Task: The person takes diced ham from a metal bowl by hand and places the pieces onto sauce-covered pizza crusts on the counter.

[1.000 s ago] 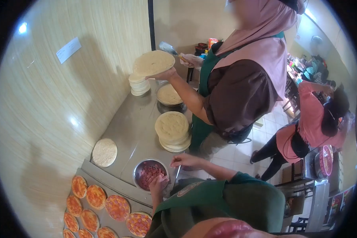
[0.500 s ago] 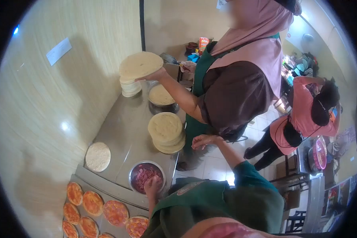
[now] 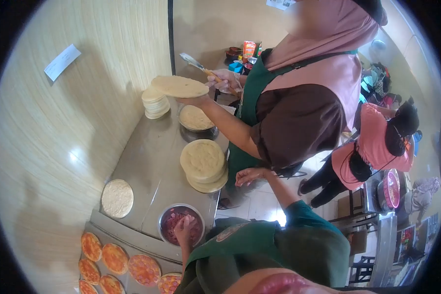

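Observation:
My left hand [image 3: 183, 226] is in a metal bowl [image 3: 160, 226] of chopped pink meat [image 3: 174, 219], its fingers pinched together on some pieces. Away from the table's edge, my right hand [image 3: 250, 175] hangs in the air with loosely bent fingers and nothing visible in it. Below the bowl, several small pizza bases with red sauce [image 3: 115, 258] lie in rows. Pink pieces top a pizza [image 3: 144, 270] and another beside it [image 3: 169, 282]. A plain round base [image 3: 117, 198] lies left of the bowl.
A stack of flat bases [image 3: 203, 159] stands beyond the bowl. Across the table, a co-worker [image 3: 299, 112] holds a flat base [image 3: 179, 86] and a spatula-like tool [image 3: 198, 64]. Another stack [image 3: 155, 104] stands by the wall. A person in pink [image 3: 372, 142] stands behind, right.
My left hand has lifted slightly within the bowl, its fingers now pinched. The co-worker's base has tilted flatter and shifted right, and the tool has risen. The view has shifted slightly.

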Motion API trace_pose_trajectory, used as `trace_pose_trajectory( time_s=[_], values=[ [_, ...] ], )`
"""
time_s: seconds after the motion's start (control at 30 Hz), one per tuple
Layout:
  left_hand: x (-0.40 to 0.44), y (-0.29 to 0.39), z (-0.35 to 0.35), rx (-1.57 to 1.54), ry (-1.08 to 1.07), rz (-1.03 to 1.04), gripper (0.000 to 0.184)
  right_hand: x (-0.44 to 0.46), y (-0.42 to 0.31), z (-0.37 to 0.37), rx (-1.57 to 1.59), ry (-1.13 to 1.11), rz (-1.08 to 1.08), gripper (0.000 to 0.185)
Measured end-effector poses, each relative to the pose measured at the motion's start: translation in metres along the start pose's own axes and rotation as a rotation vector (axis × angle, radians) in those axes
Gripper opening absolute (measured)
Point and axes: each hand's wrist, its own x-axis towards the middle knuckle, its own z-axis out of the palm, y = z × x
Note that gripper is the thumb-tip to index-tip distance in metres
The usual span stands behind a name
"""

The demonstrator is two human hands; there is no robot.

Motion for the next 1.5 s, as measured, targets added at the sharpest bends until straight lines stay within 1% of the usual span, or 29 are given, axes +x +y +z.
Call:
trace_pose_trajectory(
  time_s=[0.1,0.2,0.3,0.37,0.43,0.5,0.6,0.67,0.7,0.77,0.8,0.83,0.87,0.9,0.93,0.97,1.0,1.07,1.1,1.13,1.17,1.2,1.27,1.3,1.33,1.4,1.43,1.5],
  values=[
    [0.008,-0.008,-0.008,0.028,0.028,-0.044,0.029,0.000,0.001,-0.005,0.003,-0.002,0.003,0.027],
    [0.012,-0.013,-0.012,0.085,0.012,-0.025,0.031,0.003,0.008,-0.008,0.006,-0.019,0.005,0.027],
    [0.020,-0.022,-0.013,0.138,-0.003,0.040,0.031,0.007,0.010,-0.012,-0.015,-0.033,0.018,0.028],
    [0.027,-0.027,-0.010,0.060,-0.014,-0.018,0.030,0.008,0.012,-0.015,0.027,-0.045,0.007,0.029],
    [0.030,-0.029,-0.007,0.016,-0.017,-0.055,0.029,0.011,0.013,-0.018,0.001,-0.048,0.009,0.030],
    [0.025,-0.015,0.006,0.007,-0.010,-0.075,0.029,0.010,0.008,-0.021,-0.032,-0.042,0.003,0.031],
    [0.024,-0.012,0.007,0.074,-0.022,-0.045,0.028,0.007,0.007,-0.021,-0.064,-0.032,-0.017,0.032],
    [0.021,-0.012,0.001,0.180,-0.008,0.069,0.027,0.008,0.007,-0.024,-0.052,-0.047,-0.024,0.032],
    [0.016,-0.005,0.002,0.231,0.010,0.120,0.027,0.009,0.007,-0.026,-0.074,-0.014,-0.032,0.032],
    [-0.006,0.020,0.003,0.158,0.061,0.039,0.025,0.012,0.010,-0.026,-0.130,-0.002,-0.030,0.032],
    [-0.012,0.024,-0.006,0.495,0.112,0.237,0.024,0.015,0.014,-0.028,-0.141,-0.005,-0.060,0.035],
    [-0.024,0.026,-0.018,0.389,0.140,0.022,0.023,0.020,0.018,-0.031,-0.152,-0.028,-0.086,0.038],
    [-0.029,0.006,-0.036,0.305,0.163,0.147,0.022,0.026,0.026,-0.033,-0.077,-0.005,-0.079,0.038],
    [-0.045,0.012,-0.037,0.263,0.264,0.061,0.024,0.033,0.032,-0.036,-0.010,0.009,-0.061,0.038],
    [-0.064,0.027,-0.040,0.459,0.325,0.095,0.026,0.036,0.036,-0.033,0.071,0.050,-0.054,0.025],
    [-0.082,0.033,-0.044,0.424,0.360,0.017,0.028,0.039,0.029,-0.026,0.028,0.056,-0.029,0.022],
    [-0.098,0.019,-0.058,0.363,0.426,-0.023,0.028,0.044,0.017,-0.010,-0.018,0.069,-0.011,0.020],
    [-0.138,0.029,-0.058,0.235,0.534,-0.046,0.028,0.062,-0.009,0.028,-0.042,0.103,-0.009,0.020],
    [-0.159,0.033,-0.058,0.181,0.609,-0.064,0.027,0.072,-0.028,0.056,-0.147,0.117,-0.088,0.022],
    [-0.177,0.035,-0.058,0.126,0.667,-0.074,0.027,0.080,-0.048,0.088,-0.171,0.107,-0.118,0.025],
    [-0.189,0.036,-0.059,0.077,0.711,-0.062,0.027,0.086,-0.074,0.123,-0.181,0.083,-0.207,0.025],
    [-0.197,0.032,-0.052,0.054,0.761,-0.047,0.026,0.090,-0.090,0.148,-0.177,0.068,-0.294,0.025],
    [-0.224,0.027,-0.058,-0.001,0.841,-0.014,0.025,0.115,-0.114,0.216,-0.042,-0.080,-0.337,0.026],
    [-0.235,0.040,-0.053,0.057,0.906,-0.114,0.023,0.132,-0.123,0.243,-0.164,-0.165,-0.444,0.025],
    [-0.245,0.033,-0.054,0.023,0.934,-0.097,0.022,0.146,-0.131,0.270,-0.286,-0.249,-0.556,0.025],
    [-0.260,0.020,-0.060,-0.043,0.983,-0.051,0.021,0.148,-0.157,0.331,-0.292,-0.356,-0.601,0.023],
    [-0.265,0.019,-0.059,-0.034,1.004,-0.093,0.021,0.159,-0.157,0.354,-0.370,-0.358,-0.643,0.023],
    [-0.275,0.016,-0.065,-0.085,1.038,-0.065,0.021,0.171,-0.162,0.399,-0.576,-0.333,-0.700,0.022]
  ],
)
